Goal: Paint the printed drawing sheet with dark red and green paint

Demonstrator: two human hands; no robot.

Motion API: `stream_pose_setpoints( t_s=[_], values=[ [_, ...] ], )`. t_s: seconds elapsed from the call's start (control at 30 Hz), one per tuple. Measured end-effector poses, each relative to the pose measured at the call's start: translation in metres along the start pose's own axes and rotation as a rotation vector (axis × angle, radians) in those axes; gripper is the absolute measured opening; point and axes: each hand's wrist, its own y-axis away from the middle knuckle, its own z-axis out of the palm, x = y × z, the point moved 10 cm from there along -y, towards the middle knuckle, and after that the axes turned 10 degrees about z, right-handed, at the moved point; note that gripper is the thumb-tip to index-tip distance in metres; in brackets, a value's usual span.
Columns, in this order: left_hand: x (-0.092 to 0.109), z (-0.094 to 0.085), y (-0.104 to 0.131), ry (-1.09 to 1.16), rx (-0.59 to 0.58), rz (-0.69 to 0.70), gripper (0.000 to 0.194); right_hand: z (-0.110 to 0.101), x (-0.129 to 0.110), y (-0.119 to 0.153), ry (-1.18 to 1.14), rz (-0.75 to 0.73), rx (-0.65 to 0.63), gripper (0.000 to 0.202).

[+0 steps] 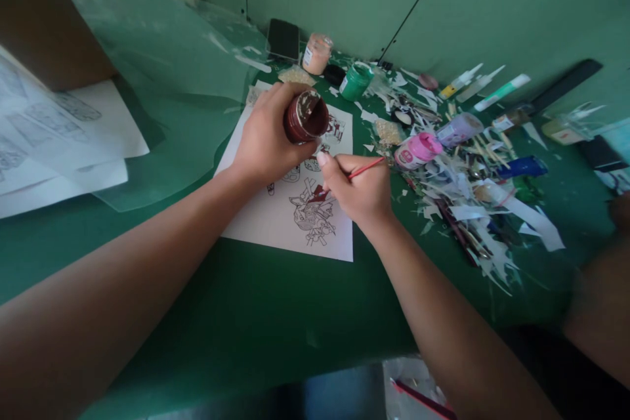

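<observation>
A white sheet (275, 223) with black line drawings, partly coloured dark red, lies on the green table. My left hand (268, 128) is wrapped round an open jar of dark red paint (308, 117), tilted above the sheet's upper part. In a pinch, my right hand (361, 187) holds a thin red brush (367, 168) just right of the jar. Its fingers are over the drawing with a dark red patch; the brush tip is hard to make out.
Right of the sheet lie paper scraps (472, 212), a pink jar (418, 149), a purple jar (460, 129) and a green jar (356, 81). A peach jar (317, 54) stands behind. Clear plastic (172, 79) and printed sheets (108, 125) lie left. Another person's arm (600, 295) is at right.
</observation>
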Motion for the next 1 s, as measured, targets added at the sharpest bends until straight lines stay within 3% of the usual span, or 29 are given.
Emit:
stream_pose_setpoints(
  t_s=[0.5,1.0],
  values=[
    [0.0021,-0.0005,-0.0004,-0.018,0.011,0.037,0.054,-0.0008,0.001,0.0004,0.042,-0.011,0.003,0.052],
    [0.0035,-0.0033,-0.002,0.016,0.01,-0.056,0.058,-0.0044,-0.0031,0.0004,0.108,-0.039,0.012,0.052]
  ],
)
